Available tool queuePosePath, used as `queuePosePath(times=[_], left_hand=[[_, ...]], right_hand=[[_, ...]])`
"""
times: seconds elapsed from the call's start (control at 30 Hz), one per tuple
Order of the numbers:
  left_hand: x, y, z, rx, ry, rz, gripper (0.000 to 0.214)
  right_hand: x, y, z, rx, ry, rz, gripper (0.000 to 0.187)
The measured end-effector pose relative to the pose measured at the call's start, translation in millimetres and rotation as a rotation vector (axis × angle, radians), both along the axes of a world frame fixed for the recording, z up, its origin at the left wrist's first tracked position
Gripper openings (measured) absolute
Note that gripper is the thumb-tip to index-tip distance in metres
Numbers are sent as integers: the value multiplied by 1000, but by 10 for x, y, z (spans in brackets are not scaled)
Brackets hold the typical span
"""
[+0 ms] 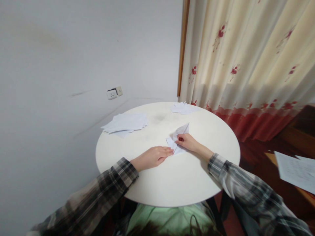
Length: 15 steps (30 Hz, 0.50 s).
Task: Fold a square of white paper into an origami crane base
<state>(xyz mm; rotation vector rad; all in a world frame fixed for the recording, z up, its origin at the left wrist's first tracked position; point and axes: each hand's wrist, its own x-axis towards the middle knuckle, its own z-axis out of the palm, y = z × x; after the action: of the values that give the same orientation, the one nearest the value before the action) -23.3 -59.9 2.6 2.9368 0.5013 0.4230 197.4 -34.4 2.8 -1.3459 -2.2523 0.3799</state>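
A partly folded sheet of white paper [182, 130] lies near the middle of the round white table [169, 183], with one pointed flap raised. My left hand [156, 156] rests flat with its fingers stretched out, the fingertips touching the paper's near left corner. Thumb and fingers of my right hand [188, 141] are closed in a pinch on the paper's folded part. Some of the folds are hidden behind the right hand.
A stack of white sheets [128, 122] lies at the table's left back. Several folded white papers [183, 108] sit at the far edge. The wall with a socket [112, 94] borders the left, a curtain [221, 65] the back right. More papers [295, 170] lie off to the right.
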Motion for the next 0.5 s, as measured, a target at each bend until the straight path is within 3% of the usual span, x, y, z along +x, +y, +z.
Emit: queuePosePath(times=[0.5], left_hand=[[0, -56, 12, -38, -179, -1, 29]], right_hand=[[-1, 3, 0, -8, 4, -9, 14]])
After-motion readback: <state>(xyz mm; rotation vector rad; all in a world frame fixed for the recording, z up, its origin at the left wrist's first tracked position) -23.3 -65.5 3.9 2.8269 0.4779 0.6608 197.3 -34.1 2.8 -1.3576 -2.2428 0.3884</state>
